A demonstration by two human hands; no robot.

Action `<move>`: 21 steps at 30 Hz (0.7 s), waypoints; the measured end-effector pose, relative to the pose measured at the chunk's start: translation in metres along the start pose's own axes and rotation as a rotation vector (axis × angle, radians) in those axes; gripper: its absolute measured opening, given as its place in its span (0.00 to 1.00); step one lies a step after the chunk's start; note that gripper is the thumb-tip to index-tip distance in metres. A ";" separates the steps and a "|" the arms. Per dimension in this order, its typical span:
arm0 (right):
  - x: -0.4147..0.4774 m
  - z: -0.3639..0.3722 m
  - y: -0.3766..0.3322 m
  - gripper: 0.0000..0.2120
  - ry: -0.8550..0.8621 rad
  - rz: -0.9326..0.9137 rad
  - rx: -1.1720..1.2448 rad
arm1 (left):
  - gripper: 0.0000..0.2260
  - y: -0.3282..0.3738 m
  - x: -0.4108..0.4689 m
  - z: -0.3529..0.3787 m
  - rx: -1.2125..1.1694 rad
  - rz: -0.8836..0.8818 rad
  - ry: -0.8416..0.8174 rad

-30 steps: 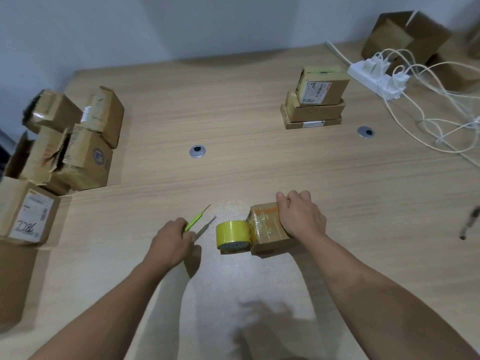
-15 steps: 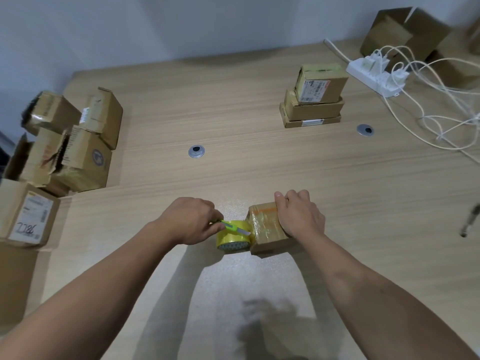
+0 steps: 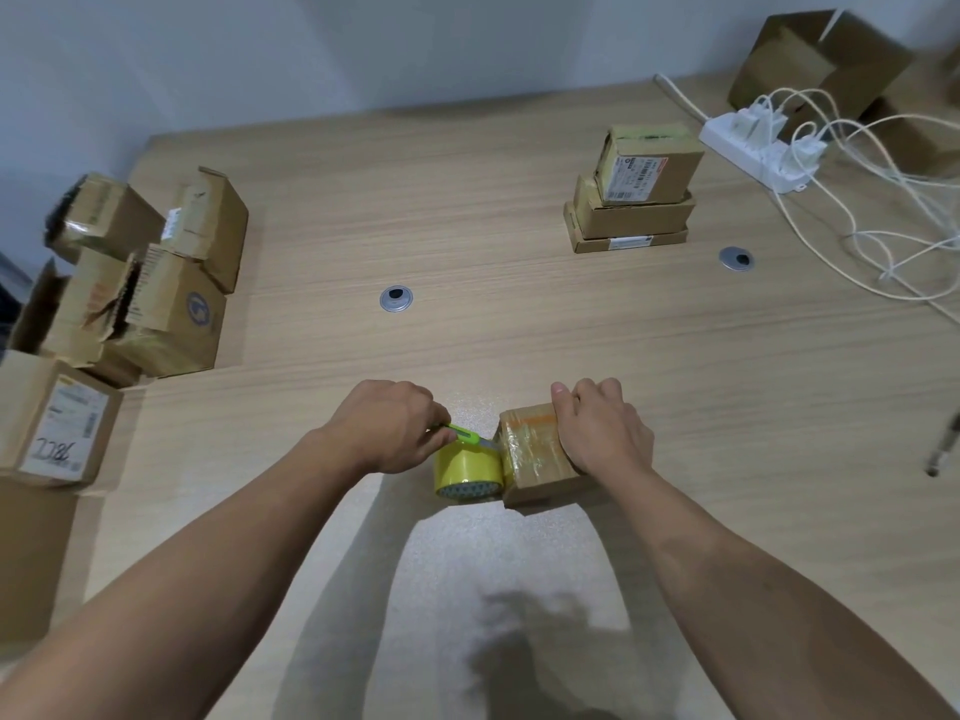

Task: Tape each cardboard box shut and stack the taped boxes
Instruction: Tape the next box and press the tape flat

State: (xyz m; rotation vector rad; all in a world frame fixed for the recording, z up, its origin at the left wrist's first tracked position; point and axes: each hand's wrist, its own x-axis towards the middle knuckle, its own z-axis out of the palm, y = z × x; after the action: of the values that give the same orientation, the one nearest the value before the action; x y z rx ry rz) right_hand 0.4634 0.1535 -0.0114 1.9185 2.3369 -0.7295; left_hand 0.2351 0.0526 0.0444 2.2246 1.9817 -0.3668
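Blade at the tape.
I note left hand [image 3: 389, 428] gripping slim green plastic knife [image 3: 464, 435] above yellow tape roll [image 3: 465, 472]; right hand [image 3: 602, 433] grips small brown cardboard box [image 3: 535, 459].

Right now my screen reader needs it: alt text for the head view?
A person's left hand holds a green utility knife where a yellow tape roll meets a small taped cardboard box, gripped by the right hand on a wooden table. Three stacked boxes stand beyond; loose boxes lie left.
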 end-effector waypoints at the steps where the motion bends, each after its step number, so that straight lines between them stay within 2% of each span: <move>1: 0.000 0.000 0.000 0.28 0.001 0.001 0.003 | 0.19 0.000 0.001 0.000 0.003 -0.005 -0.001; 8: 0.000 0.000 0.000 0.28 0.001 0.007 0.011 | 0.18 -0.004 0.002 0.003 -0.029 -0.080 -0.012; 12: 0.000 -0.001 0.000 0.28 -0.001 0.005 0.007 | 0.18 -0.013 0.002 0.014 -0.091 -0.245 -0.049; 18: 0.000 0.000 -0.002 0.28 0.007 0.007 0.001 | 0.10 0.008 -0.017 0.074 -0.545 -0.575 -0.126; 21: -0.001 0.001 -0.002 0.28 0.008 0.007 -0.003 | 0.09 0.030 -0.031 0.100 -0.628 -0.686 -0.140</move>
State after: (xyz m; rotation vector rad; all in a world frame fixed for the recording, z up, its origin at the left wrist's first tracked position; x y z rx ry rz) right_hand 0.4616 0.1522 -0.0113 1.9305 2.3337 -0.7189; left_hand 0.2529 -0.0072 -0.0445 1.0991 2.3037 0.0474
